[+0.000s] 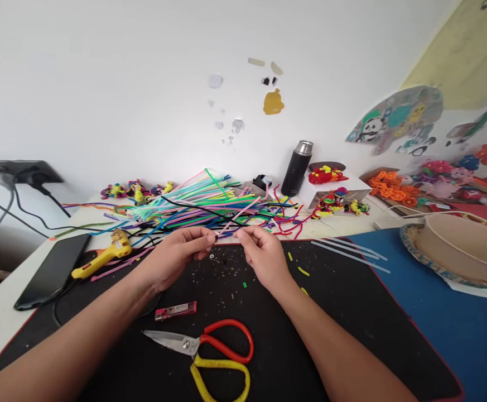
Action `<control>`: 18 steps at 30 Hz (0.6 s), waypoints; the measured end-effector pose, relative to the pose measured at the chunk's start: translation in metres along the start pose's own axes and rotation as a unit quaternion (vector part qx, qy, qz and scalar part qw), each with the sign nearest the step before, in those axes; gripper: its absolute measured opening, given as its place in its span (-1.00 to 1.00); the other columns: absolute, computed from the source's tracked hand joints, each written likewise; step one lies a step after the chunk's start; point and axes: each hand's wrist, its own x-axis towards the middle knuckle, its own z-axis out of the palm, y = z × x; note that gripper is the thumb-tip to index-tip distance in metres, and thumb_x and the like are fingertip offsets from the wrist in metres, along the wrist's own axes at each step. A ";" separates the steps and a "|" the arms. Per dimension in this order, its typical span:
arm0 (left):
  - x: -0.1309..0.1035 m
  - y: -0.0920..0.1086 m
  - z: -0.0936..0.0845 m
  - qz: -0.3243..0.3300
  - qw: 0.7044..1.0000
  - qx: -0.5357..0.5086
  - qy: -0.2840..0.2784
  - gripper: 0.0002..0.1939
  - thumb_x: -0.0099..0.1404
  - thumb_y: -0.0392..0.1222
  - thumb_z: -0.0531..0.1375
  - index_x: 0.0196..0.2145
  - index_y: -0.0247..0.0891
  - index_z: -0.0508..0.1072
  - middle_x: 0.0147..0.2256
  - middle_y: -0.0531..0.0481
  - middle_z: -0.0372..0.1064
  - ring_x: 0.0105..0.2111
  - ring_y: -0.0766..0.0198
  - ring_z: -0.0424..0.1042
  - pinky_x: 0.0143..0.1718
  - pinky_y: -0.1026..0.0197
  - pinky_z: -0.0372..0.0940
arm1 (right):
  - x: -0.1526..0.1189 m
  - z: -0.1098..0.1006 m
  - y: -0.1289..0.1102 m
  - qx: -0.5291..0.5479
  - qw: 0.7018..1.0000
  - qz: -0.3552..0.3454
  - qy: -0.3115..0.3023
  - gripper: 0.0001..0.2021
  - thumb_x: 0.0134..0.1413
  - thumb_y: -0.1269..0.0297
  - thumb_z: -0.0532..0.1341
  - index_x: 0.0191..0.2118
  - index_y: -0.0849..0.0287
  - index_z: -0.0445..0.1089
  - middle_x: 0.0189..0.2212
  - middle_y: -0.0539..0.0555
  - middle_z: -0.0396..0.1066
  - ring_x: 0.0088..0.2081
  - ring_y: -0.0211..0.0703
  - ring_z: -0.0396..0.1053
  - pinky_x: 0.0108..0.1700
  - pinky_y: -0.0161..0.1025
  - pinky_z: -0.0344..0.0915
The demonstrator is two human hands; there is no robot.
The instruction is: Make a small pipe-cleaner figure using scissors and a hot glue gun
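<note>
Pink fuzzy stem [243,212] slanted up and rightward, away from between the two hands, its lower end nearer the left hand [179,252]. Those fingertips pinched a small dark piece [216,238] (perhaps joined to the stem); the right hand [266,258] had thumb and forefinger closed, their grip unclear.

Scissors [220,354] lie at the bottom centre on the mat [335,324], a lighter [176,311] just behind them; the glue gun [103,255] sits beside the phone [53,271] at centre left, pipe cleaners [201,198] piled mid-frame, the bottle [297,168] behind them to the right
</note>
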 end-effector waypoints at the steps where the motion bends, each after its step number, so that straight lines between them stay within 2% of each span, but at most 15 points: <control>1: -0.001 -0.002 -0.002 -0.001 1.000 -0.004 0.002 -0.54 0.07 0.17 0.50 -0.41 -0.28 0.53 -0.47 0.08 0.31 -0.47 0.35 0.17 -0.40 0.27 0.08 | -0.001 0.002 0.001 -0.010 1.000 0.001 -0.008 -0.56 0.20 -0.19 0.34 -0.27 0.16 0.52 -0.66 -0.15 0.14 -0.63 -0.31 0.06 -0.57 -0.31 -0.02; 8: -0.003 -0.006 -0.011 0.018 0.999 0.044 0.007 -0.55 0.13 0.21 0.47 -0.36 -0.27 0.59 -0.44 0.07 0.36 -0.44 0.33 0.19 -0.38 0.25 0.09 | -0.008 0.009 0.007 -0.052 0.997 -0.002 -0.052 -0.66 0.27 -0.05 0.30 -0.21 0.17 0.54 -0.62 -0.13 0.18 -0.59 -0.28 0.10 -0.53 -0.30 0.03; 18: -0.005 -0.001 -0.006 0.019 0.994 0.103 0.009 -0.53 0.11 0.27 0.42 -0.36 -0.25 0.60 -0.44 0.04 0.38 -0.43 0.28 0.22 -0.36 0.22 0.12 | -0.014 0.011 0.000 -0.061 0.996 -0.036 -0.050 -0.72 0.31 0.04 0.28 -0.14 0.16 0.55 -0.61 -0.15 0.16 -0.59 -0.29 0.09 -0.52 -0.30 0.04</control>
